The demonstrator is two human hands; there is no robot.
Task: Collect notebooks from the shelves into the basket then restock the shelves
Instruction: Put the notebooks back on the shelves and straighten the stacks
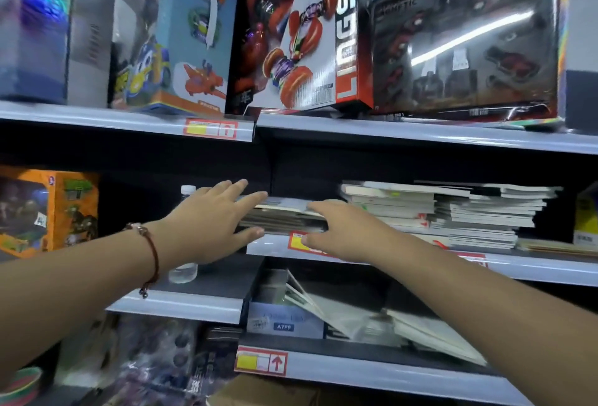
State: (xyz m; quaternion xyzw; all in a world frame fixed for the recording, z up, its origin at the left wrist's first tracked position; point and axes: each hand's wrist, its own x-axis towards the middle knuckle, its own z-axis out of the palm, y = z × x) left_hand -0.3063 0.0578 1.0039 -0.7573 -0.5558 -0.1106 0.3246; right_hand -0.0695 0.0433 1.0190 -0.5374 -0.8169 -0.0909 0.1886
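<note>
Two hands meet on one low stack of notebooks (284, 216) lying flat at the left end of the middle shelf (275, 248), its front edge about flush with the shelf lip. Left hand (210, 224): fingers straight and spread, laid over the top left of the stack, thumb along its lower front edge; open, not curled round anything. Right hand (343, 231): fingers extended over the stack's right front corner, thumb lying across the yellow-and-red price tag (299, 241) on the lip; also open, resting rather than gripping. Image is motion-blurred, so exact contact at the fingertips cannot be told.

Dark open room above the stack up to the underside of the upper shelf (420, 137). Just right of the stack, a taller, uneven pile of notebooks (453, 211) with staggered edges, close beside the right hand. Left of the stack the shelf run steps down to a lower board (181, 305) carrying a clear bottle (186, 271), partly hidden behind the left wrist, and an orange toy box (48, 208) well apart.

Both forearms reach forward and upward, converging. Left wrist carries a red cord bracelet (152, 253).

Below: more notebooks (372, 318) leaning and splayed on the next shelf. Above: boxed toys (301, 36) along the upper shelf
</note>
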